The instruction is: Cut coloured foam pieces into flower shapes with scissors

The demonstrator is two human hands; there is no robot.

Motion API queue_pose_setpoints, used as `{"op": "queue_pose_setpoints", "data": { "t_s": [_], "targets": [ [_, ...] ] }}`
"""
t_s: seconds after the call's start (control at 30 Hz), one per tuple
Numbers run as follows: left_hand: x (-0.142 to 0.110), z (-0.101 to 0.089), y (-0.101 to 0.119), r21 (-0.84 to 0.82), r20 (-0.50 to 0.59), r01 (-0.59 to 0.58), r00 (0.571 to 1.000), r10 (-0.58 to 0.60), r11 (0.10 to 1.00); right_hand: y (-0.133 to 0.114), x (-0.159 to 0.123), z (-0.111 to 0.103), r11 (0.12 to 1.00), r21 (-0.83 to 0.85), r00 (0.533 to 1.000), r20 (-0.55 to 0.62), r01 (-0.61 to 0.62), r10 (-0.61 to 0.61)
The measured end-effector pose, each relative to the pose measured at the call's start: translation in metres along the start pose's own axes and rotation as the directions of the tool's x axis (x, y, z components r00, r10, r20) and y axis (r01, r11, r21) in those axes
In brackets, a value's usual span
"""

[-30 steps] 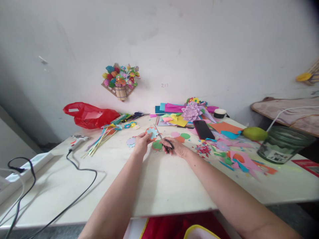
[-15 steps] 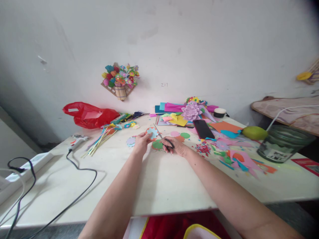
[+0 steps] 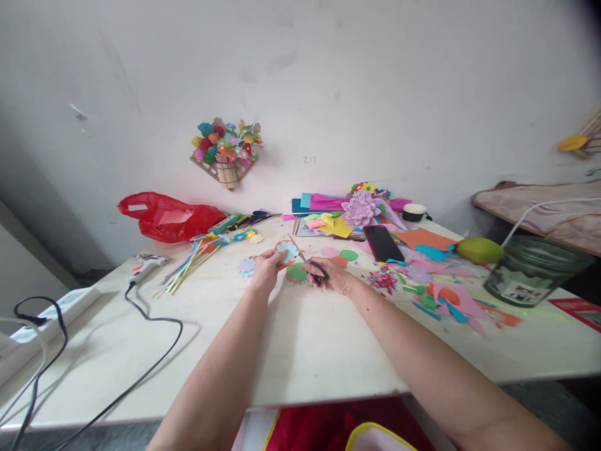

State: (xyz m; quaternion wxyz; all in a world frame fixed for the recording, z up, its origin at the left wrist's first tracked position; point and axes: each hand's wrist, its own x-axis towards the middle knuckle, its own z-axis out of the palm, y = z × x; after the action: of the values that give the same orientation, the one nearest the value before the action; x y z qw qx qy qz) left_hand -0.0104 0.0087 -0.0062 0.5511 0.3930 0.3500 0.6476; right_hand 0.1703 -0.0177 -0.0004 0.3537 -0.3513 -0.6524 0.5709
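My left hand (image 3: 265,269) pinches a paper flower (image 3: 286,251), a light blue flower on an orange round backing, held just above the white table (image 3: 300,351). My right hand (image 3: 331,276) is closed round the black handles of a pair of scissors (image 3: 307,262). The blades point up and left toward the flower's edge. A green paper circle (image 3: 296,273) lies on the table between my hands. A lilac flower cut-out (image 3: 246,267) rests left of my left hand.
A black phone (image 3: 382,243), coloured paper sheets (image 3: 328,216), a big lilac paper flower (image 3: 360,210) and scraps (image 3: 446,300) fill the right. A glass jar (image 3: 530,270) and green fruit (image 3: 479,251) stand far right. A red bag (image 3: 164,217), sticks (image 3: 188,266), a glue gun (image 3: 145,266) and cable (image 3: 154,351) lie left.
Almost nothing has shifted; both hands stay in place with the flower and scissors, only tiny movements of the fingers.
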Motion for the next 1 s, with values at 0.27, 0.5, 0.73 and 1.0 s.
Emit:
{"op": "queue_pose_setpoints", "data": {
  "t_s": [0.27,0.5,0.73,1.0],
  "targets": [
    [-0.0001,0.0003,0.0009,-0.003,0.002,0.002,1.0,-0.002,1.0,0.0023,0.001,-0.0026,1.0,-0.004,0.999,0.02,0.028,-0.028],
    [0.0003,0.0006,0.0011,-0.004,-0.018,-0.002,1.0,0.002,1.0,0.0023,0.0016,-0.0012,1.0,-0.007,1.0,0.004,0.02,-0.02],
    [0.0,-0.0002,0.0037,-0.009,-0.014,-0.004,1.0,0.003,1.0,0.0027,0.0018,-0.0026,1.0,0.012,1.0,0.02,0.006,-0.007],
    [0.0017,-0.0073,0.0066,0.021,0.029,0.02,0.999,-0.021,1.0,0.0023,0.0014,-0.0039,1.0,0.001,0.998,0.054,-0.015,0.015]
  ]
}}
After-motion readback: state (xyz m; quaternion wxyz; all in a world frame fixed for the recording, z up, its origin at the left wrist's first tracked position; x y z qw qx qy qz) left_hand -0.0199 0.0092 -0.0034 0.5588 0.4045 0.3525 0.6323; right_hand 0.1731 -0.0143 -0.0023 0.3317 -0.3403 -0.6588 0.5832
